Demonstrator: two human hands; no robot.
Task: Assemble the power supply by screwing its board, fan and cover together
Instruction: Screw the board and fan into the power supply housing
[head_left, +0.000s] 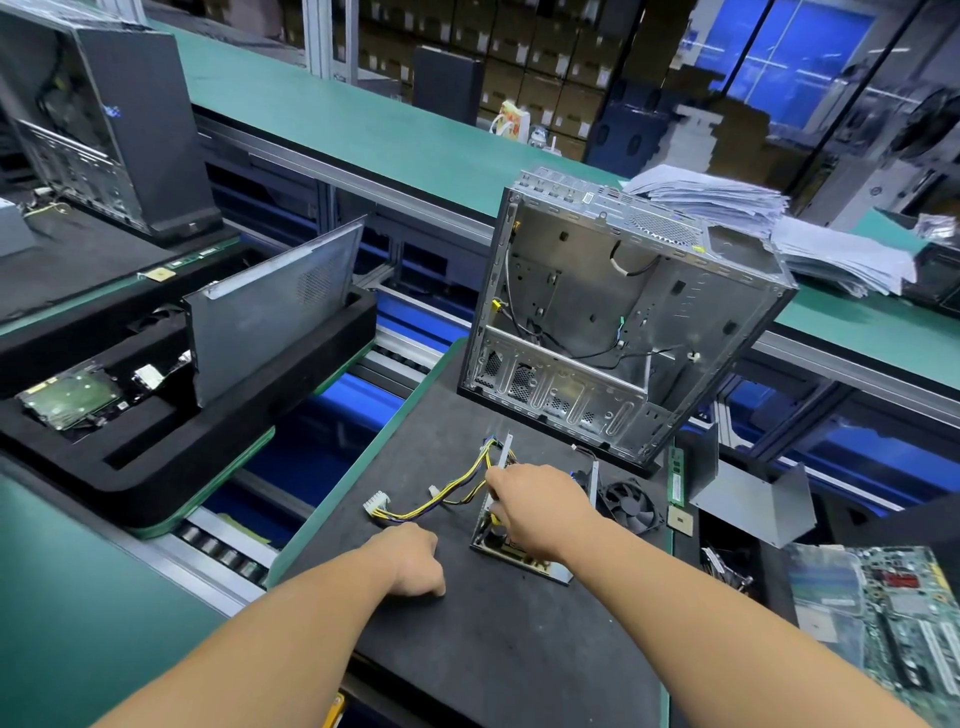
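right now both hands are over the black mat on the bench. the right hand reaches forward onto the power supply, an open metal tray with a board inside, lying on the mat just ahead of centre. its fingers curl down at the tray's upright left wall; i read it as gripping the unit, though the fingertips are hidden behind the hand. the left hand sits on the mat just left of the tray, fingers curled into a loose fist, knuckles down; i see nothing in it.

a yellow and black cable bundle runs from the tray's far end to the left, ending in a white connector on the mat. the fan lies flat just right of the tray, apart from it. a grey metal cover stands further right, at the mat's edge.

behind, an open computer case stands tilted on the mat. a green motherboard lies at the lower right. a hard drive rests in a black foam tray at left.
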